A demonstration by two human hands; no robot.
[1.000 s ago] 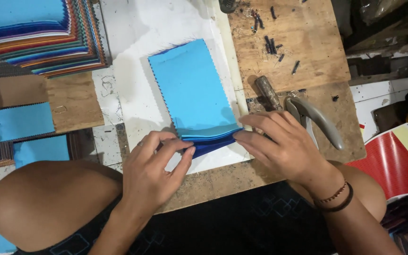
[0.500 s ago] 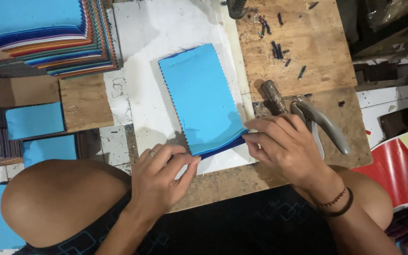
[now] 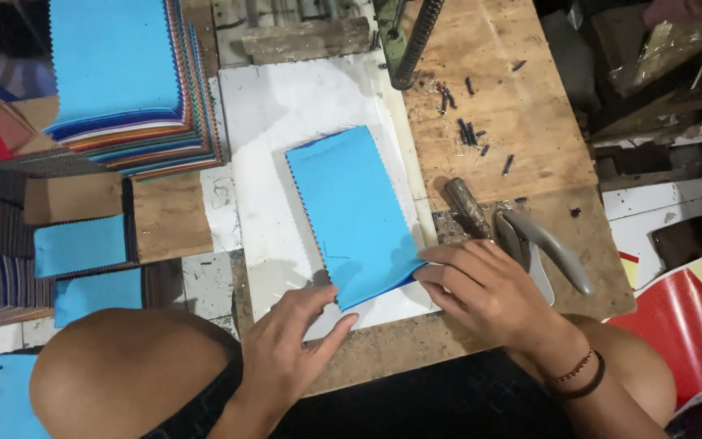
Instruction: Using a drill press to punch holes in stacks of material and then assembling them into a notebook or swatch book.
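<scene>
A bright blue fabric swatch [image 3: 355, 215] with pinked edges lies on a white sheet [image 3: 286, 106] on the wooden desk [image 3: 513, 106]. The right hand [image 3: 489, 293] pinches the swatch's near right corner between thumb and fingers, lifting it slightly off a darker layer beneath. The left hand [image 3: 290, 349] rests flat at the swatch's near left corner, fingers released and spread. Grey-handled pliers [image 3: 542, 248] lie just right of the swatch, touching the right hand. A tall stack of fabric swatches [image 3: 123, 81] sits well left of the swatch.
</scene>
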